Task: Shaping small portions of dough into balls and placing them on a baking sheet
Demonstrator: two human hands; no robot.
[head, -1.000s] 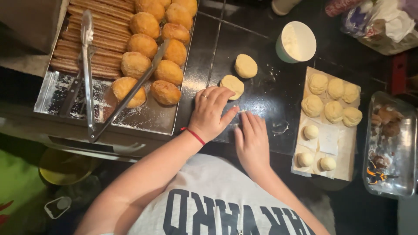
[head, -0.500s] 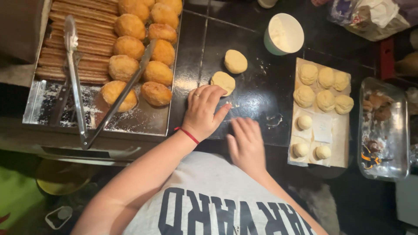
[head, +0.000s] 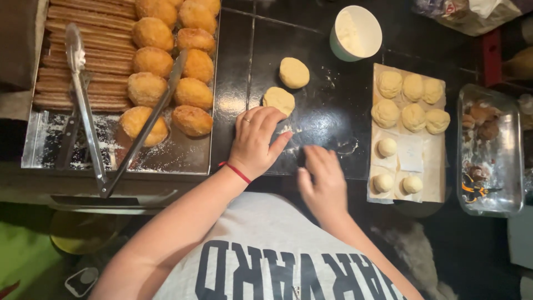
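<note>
My left hand (head: 254, 141), with a red band at the wrist, lies palm down on the dark floured counter (head: 333, 119). Its fingertips reach the near edge of a flattened dough disc (head: 278, 100). A second dough disc (head: 293, 72) lies just beyond. Whether anything is under the palm is hidden. My right hand (head: 321, 180) is blurred, fingers stretched out and resting on the counter a little nearer to my body. Neither hand holds anything that I can see.
On the left, a metal tray (head: 183, 158) holds fried golden buns (head: 193, 93), long fried sticks and metal tongs (head: 89, 128). A white cup (head: 356, 33) stands at the back. Raw dough balls (head: 402, 103) sit on paper at right, beside a glass dish (head: 491, 161).
My right hand has slid back toward my body and a little right, blurred by motion. My left hand stays flat by the near dough disc.
</note>
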